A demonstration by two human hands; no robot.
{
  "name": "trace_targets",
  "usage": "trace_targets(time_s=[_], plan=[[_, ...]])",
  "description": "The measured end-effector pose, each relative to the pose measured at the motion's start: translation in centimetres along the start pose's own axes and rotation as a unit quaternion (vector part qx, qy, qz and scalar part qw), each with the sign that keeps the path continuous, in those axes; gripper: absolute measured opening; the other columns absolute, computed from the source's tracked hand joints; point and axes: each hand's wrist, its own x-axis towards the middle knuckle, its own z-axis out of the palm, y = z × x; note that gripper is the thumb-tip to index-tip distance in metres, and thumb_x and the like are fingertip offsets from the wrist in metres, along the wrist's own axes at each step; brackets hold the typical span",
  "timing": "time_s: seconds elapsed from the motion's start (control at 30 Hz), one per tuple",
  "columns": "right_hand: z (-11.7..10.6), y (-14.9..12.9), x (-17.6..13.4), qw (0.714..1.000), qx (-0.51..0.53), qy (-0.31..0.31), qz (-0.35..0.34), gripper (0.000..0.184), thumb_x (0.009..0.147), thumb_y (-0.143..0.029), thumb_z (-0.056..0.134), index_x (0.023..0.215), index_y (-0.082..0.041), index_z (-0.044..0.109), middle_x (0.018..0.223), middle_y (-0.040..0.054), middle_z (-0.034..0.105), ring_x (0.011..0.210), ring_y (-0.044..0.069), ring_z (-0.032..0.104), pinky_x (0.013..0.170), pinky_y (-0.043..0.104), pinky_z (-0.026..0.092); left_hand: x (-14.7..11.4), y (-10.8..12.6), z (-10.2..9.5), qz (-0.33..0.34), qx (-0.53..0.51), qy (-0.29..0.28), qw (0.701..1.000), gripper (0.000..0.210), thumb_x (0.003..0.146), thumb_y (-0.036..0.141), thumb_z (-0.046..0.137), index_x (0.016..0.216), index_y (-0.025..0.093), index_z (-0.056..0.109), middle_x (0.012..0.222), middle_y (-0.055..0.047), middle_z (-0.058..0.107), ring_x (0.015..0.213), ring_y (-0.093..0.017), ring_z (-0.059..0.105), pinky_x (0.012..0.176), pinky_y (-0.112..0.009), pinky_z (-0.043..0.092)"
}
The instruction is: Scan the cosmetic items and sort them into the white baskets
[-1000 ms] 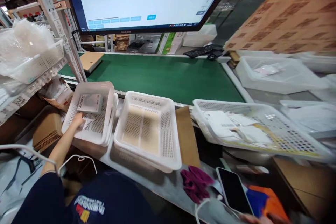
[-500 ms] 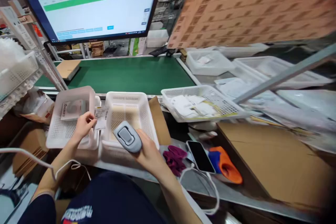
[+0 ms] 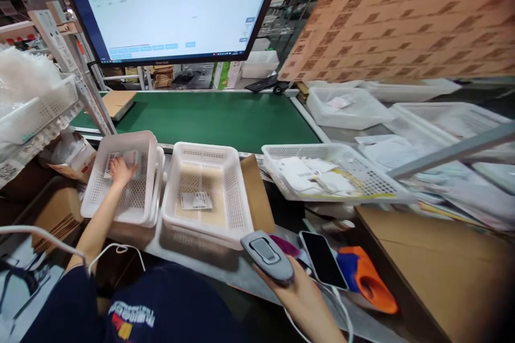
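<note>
a flat grey-white packet (image 3: 124, 161) lies in the far end of the left white basket (image 3: 120, 182), under the left hand (image 3: 119, 170). the grey scanner (image 3: 267, 256) sits tilted in the right hand (image 3: 295, 292).

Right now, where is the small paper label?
In the head view, the paper label lies flat on the bottom of the middle white basket, left of centre, between the left basket and the brown cardboard.

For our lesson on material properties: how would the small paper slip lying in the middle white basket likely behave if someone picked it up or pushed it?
The paper slip looks thin and flat, so it is probably very light and floppy. Lying flush on the perforated floor of the middle basket, it would likely slide rather than roll, and its edge may be awkward to pinch.
</note>
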Motion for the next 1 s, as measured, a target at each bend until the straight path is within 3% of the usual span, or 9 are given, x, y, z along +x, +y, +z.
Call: trace_targets(time_s=[0.17, 0.33, 0.4, 0.47, 0.53, 0.63, 0.77, 0.9, 1.0], plan=[[1.2, -1.6, 0.0, 0.998, 0.018, -0.01, -0.065, 0.055, 0.076, -0.062, 0.08, 0.109, -0.019, 0.072, 0.109, 0.0132, 0.08, 0.1, 0.034, 0.078, 0.091, 0.043, 0.062, -1.4, 0.0, 2.9, -0.054, -0.033, 0.005, 0.998, 0.057, 0.095, 0.022, 0.07, 0.148, 0.004, 0.061, 0.175, -0.039, 0.033, 0.168, -0.06, 0.016, 0.126, -0.086, 0.023], [0.9, -5.8, 0.8, 0.987, 0.003, -0.029, -0.161, 0.046, 0.085, -0.053, 0.078, 0.112, -0.017, 0.072, 0.113, 0.0145, 0.076, 0.101, 0.031, 0.075, 0.093, 0.039, 0.061, -0.2, 0.5, -3.6, -0.077, -0.143, 0.039, 0.986, 0.044, 0.107, 0.02, 0.05, 0.148, 0.013, 0.063, 0.148, -0.022, 0.07, 0.141, -0.035, 0.066, 0.123, -0.059, 0.053], [0.6, -7.5, 1.6, 0.979, -0.001, -0.052, -0.197, 0.04, 0.086, -0.048, 0.077, 0.111, -0.018, 0.072, 0.115, 0.0154, 0.074, 0.102, 0.031, 0.074, 0.093, 0.039, 0.061, -0.2, 1.1, -6.8, -0.108, -0.297, 0.028, 0.948, 0.039, 0.109, 0.024, 0.048, 0.144, 0.017, 0.064, 0.131, -0.016, 0.077, 0.115, -0.028, 0.077, 0.106, -0.051, 0.066], [0.4, -9.5, 2.5, 0.967, -0.003, -0.086, -0.24, 0.032, 0.087, -0.04, 0.073, 0.111, -0.018, 0.071, 0.117, 0.0163, 0.071, 0.103, 0.031, 0.073, 0.091, 0.039, 0.061, -1.1, 2.2, -8.8, -0.121, -0.483, -0.026, 0.867, 0.033, 0.108, 0.028, 0.054, 0.137, 0.019, 0.067, 0.118, -0.01, 0.08, 0.097, -0.023, 0.079, 0.095, -0.046, 0.07], [0.5, -11.8, 3.4, 0.952, -0.007, -0.113, -0.285, 0.028, 0.088, -0.032, 0.068, 0.113, -0.019, 0.07, 0.117, 0.016, 0.069, 0.104, 0.031, 0.072, 0.089, 0.038, 0.06, -2.7, 3.9, -9.5, -0.125, -0.586, -0.086, 0.796, 0.028, 0.107, 0.029, 0.058, 0.13, 0.018, 0.071, 0.107, -0.008, 0.081, 0.091, -0.023, 0.078, 0.092, -0.044, 0.071], [0.5, -14.8, 4.9, 0.936, -0.025, -0.115, -0.331, 0.029, 0.09, -0.028, 0.065, 0.117, -0.02, 0.07, 0.115, 0.0145, 0.068, 0.102, 0.03, 0.07, 0.088, 0.04, 0.058, -5.5, 6.5, -8.6, -0.145, -0.617, -0.147, 0.76, 0.024, 0.108, 0.026, 0.057, 0.123, 0.017, 0.074, 0.098, -0.007, 0.08, 0.092, -0.024, 0.078, 0.09, -0.043, 0.071], [-0.4, -16.1, 7.5, 0.936, -0.058, -0.098, -0.334, 0.024, 0.094, -0.037, 0.067, 0.111, -0.02, 0.069, 0.116, 0.015, 0.071, 0.105, 0.033, 0.071, 0.09, 0.042, 0.056, -8.5, 8.8, -5.9, -0.129, -0.587, -0.208, 0.772, 0.025, 0.102, 0.027, 0.068, 0.125, 0.02, 0.075, 0.103, -0.004, 0.08, 0.089, -0.022, 0.075, 0.084, -0.039, 0.07], [-2.2, -14.1, 9.8, 0.948, -0.08, -0.069, -0.299, 0.03, 0.09, -0.041, 0.073, 0.11, -0.02, 0.069, 0.108, 0.0124, 0.074, 0.1, 0.033, 0.071, 0.086, 0.041, 0.054, -10.1, 9.9, -3.1, -0.109, -0.532, -0.231, 0.807, 0.051, 0.082, 0.04, 0.089, 0.127, 0.021, 0.076, 0.112, -0.005, 0.078, 0.086, -0.02, 0.07, 0.078, -0.034, 0.068], [-4.2, -12.0, 10.4, 0.956, -0.076, -0.044, -0.279, 0.031, 0.087, -0.041, 0.077, 0.109, -0.02, 0.07, 0.106, 0.0109, 0.074, 0.096, 0.031, 0.071, 0.084, 0.04, 0.054, -10.8, 10.5, -0.5, -0.056, -0.469, -0.233, 0.85, 0.073, 0.075, 0.059, 0.092, 0.135, 0.02, 0.075, 0.133, -0.012, 0.077, 0.109, -0.029, 0.073, 0.087, -0.037, 0.067]])
